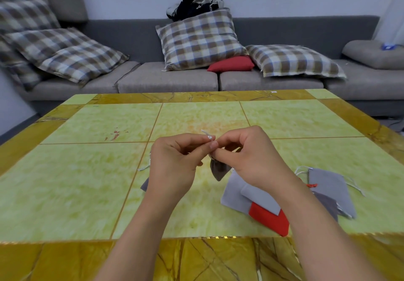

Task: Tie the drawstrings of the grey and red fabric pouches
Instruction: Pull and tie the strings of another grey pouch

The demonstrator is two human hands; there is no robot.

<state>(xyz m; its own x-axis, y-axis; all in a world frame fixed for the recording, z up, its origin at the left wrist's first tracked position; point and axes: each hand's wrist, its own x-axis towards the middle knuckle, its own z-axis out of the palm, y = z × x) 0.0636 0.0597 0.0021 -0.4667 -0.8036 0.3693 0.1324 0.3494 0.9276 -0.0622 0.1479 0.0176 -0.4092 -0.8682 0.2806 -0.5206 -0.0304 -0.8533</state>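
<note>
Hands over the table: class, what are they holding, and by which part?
Both the left hand and right hand pinch the white drawstring of a dark grey pouch, which hangs below them.

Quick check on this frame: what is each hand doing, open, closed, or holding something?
Left hand: fingers pinch the white drawstring of the dark grey pouch.
Right hand: fingers curled, pinching the same drawstring.
</note>
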